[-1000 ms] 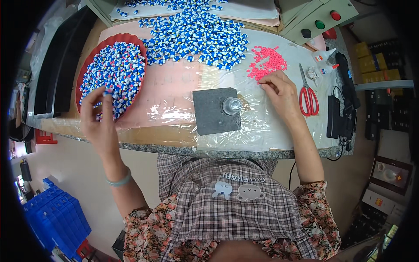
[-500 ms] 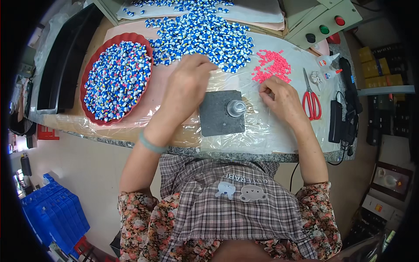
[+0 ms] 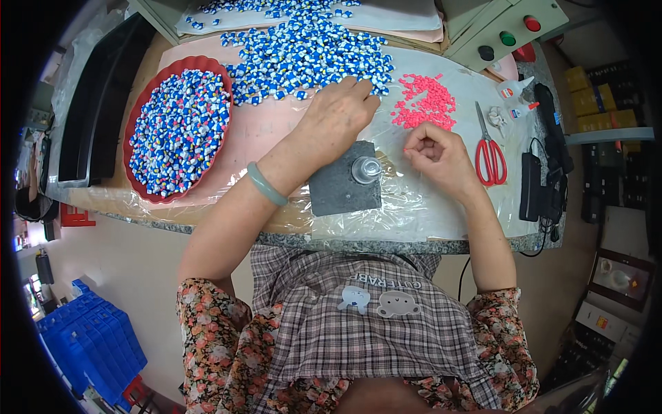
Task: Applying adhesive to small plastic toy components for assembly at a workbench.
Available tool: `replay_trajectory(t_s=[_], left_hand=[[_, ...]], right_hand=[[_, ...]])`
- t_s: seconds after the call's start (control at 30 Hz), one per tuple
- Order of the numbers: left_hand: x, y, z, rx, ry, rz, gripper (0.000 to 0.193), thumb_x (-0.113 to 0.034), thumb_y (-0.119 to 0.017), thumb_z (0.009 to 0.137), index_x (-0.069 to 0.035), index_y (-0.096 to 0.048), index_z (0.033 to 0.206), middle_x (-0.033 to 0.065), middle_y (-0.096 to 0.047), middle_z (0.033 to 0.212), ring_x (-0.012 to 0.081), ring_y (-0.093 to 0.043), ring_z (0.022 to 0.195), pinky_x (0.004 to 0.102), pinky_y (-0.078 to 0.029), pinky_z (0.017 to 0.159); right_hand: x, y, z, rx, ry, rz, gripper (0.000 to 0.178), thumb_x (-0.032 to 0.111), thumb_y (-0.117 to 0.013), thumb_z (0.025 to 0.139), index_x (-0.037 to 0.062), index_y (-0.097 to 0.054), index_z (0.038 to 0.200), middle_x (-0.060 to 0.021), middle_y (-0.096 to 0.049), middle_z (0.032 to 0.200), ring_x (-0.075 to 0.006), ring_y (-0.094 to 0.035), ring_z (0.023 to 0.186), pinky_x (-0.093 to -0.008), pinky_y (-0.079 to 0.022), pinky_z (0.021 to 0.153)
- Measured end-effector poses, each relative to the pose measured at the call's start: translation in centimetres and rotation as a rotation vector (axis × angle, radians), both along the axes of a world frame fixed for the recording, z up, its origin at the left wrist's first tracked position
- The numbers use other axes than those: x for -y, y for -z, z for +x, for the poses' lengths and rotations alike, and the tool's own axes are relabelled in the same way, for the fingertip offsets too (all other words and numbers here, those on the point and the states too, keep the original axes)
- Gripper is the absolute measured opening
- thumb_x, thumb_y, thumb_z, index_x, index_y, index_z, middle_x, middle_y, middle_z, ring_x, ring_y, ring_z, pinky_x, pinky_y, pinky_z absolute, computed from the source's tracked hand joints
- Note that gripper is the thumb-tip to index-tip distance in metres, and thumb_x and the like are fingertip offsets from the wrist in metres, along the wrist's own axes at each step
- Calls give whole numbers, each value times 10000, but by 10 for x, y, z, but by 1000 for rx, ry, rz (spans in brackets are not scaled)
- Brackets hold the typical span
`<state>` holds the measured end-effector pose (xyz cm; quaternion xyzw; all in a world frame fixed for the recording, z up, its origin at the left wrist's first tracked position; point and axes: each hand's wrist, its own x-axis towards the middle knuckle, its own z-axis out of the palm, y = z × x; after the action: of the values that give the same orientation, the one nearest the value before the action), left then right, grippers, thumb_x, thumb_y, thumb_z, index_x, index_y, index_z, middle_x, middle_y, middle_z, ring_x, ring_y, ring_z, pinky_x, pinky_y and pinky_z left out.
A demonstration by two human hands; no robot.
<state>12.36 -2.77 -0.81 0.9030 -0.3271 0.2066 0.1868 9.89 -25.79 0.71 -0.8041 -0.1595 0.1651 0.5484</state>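
My left hand (image 3: pixel 339 119) is over the near edge of a large heap of small blue-and-white pieces (image 3: pixel 310 58). Its fingers are bent and close together, and their tips are hidden. To the right, my right hand (image 3: pixel 439 157) is closed in a pinch just below a patch of small pink pieces (image 3: pixel 431 100). A hint of pink shows at its fingertips, too small to name. Between and below the hands lies a dark grey square slab (image 3: pixel 338 190), with a small clear glass container (image 3: pixel 366 170) standing on it.
A red scalloped bowl (image 3: pixel 131 165) full of blue-and-white pieces stands at the left, beside a long black tray (image 3: pixel 89 148). Red-handled scissors (image 3: pixel 491 162), squeeze bottles (image 3: pixel 517 107) and a black power adapter (image 3: pixel 529 186) lie right. A box with buttons (image 3: pixel 507 38) stands behind.
My left hand has moved right, from the heap's lower left to near its lower right edge. My right hand has shifted slightly and stays pinched by the pink pieces.
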Motion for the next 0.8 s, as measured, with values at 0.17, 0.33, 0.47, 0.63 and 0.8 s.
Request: replay_trajectory(t_s=[0.17,0.33,0.47,0.63,0.8], left_hand=[[-2,-1,-2,48,22,22,105,-33,-589,709,-18,-573,811,99,-536,836,260,-565,824,376,-481,700],[-2,0,-2,67,49,79,105,-35,-585,711,-27,-560,812,94,-530,833,250,-566,825,360,-478,690],[-6,1,-2,74,62,74,116,-26,-595,697,-24,-553,805,95,-533,839,252,-566,822,367,-484,685],[-11,-3,1,56,53,-107,177,29,-601,703,-16,-587,874,116,-558,872,275,-595,824,387,-504,679],[-23,-15,-15,-81,-56,-352,224,20,-601,783,-52,-660,987,100,-585,899,253,-619,767,337,-521,646]], right_hand=[[-2,-7,-3,-204,-38,189,74,5,-657,855,25,-587,868,1,-589,759,-57,-556,661,-213,-478,606],[-3,-10,-6,-316,-54,309,67,18,-665,864,18,-607,899,-11,-604,734,-68,-575,656,-206,-478,607],[-6,-12,-8,-324,-54,302,67,16,-667,862,1,-641,922,-33,-637,776,-82,-606,660,-212,-506,614],[-9,-19,-12,-337,-57,296,68,13,-669,859,-11,-658,922,-44,-654,800,-90,-629,668,-215,-527,617],[-20,-27,-14,-401,-51,281,126,-24,-692,819,9,-603,902,-31,-628,748,-80,-598,605,-208,-496,548]])
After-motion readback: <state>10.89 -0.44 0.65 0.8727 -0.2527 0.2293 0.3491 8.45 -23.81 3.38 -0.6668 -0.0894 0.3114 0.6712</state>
